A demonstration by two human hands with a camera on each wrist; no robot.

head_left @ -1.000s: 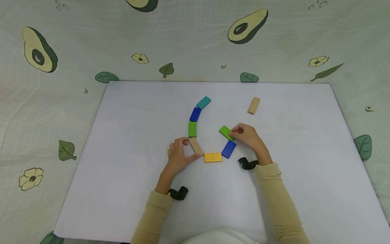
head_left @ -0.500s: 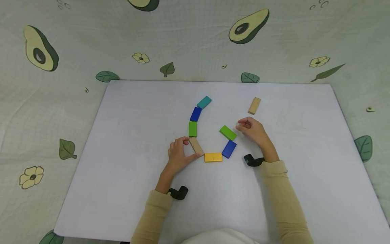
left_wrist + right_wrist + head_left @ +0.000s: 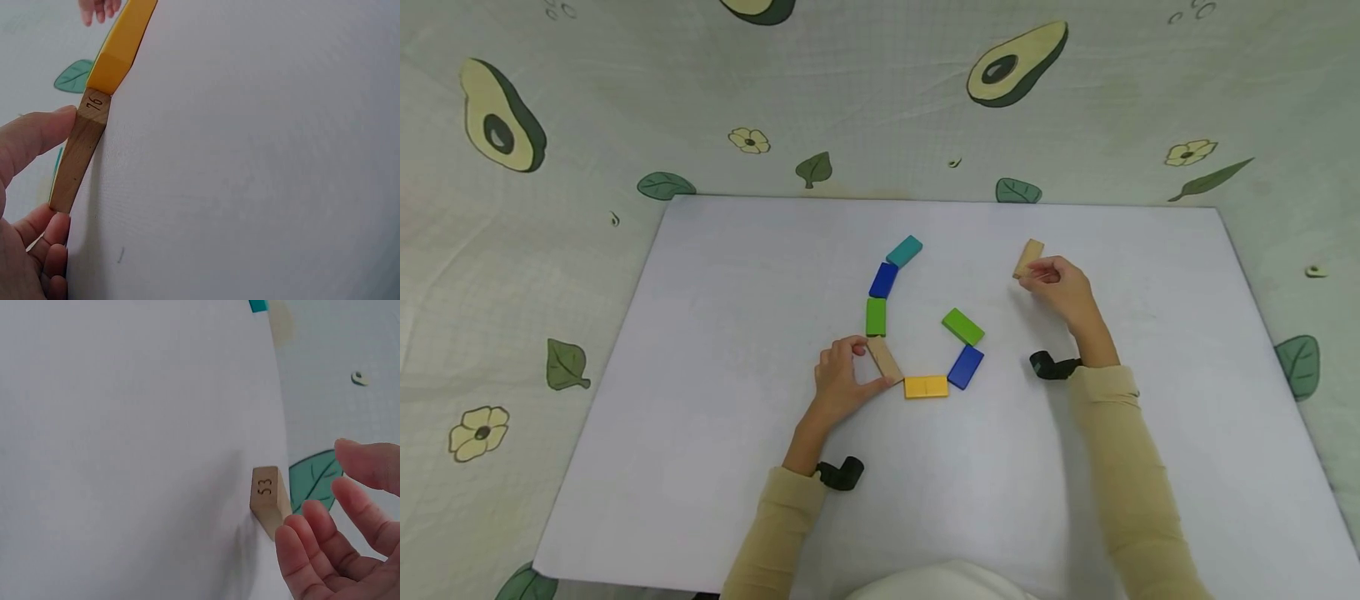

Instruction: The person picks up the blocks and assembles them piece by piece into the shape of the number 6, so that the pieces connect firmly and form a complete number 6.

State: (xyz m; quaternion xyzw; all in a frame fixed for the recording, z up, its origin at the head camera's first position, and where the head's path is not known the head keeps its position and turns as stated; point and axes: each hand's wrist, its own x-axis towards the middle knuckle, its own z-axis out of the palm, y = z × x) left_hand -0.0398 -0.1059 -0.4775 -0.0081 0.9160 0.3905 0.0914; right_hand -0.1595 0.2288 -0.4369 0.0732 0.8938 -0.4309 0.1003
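At the lower left of a curved row of blocks, my left hand holds a plain wooden block between thumb and fingertips at its two ends. Close up in the left wrist view, that block bears the number 76, and its end meets a yellow block. Farther back on the right, my right hand is at the near end of another wooden block, partly covering it. The right wrist view shows this block marked 53, with the thumb and fingers spread apart beside it and not closed on it.
Up from the left hand run a green block, a blue block and a teal block. To the right, past the yellow one, are a blue block and a green block. A patterned cloth lies beyond the white table.
My right hand has let go of the green block and moved back and to the right, reaching the separate wooden block. My left hand has stayed on its wooden block.
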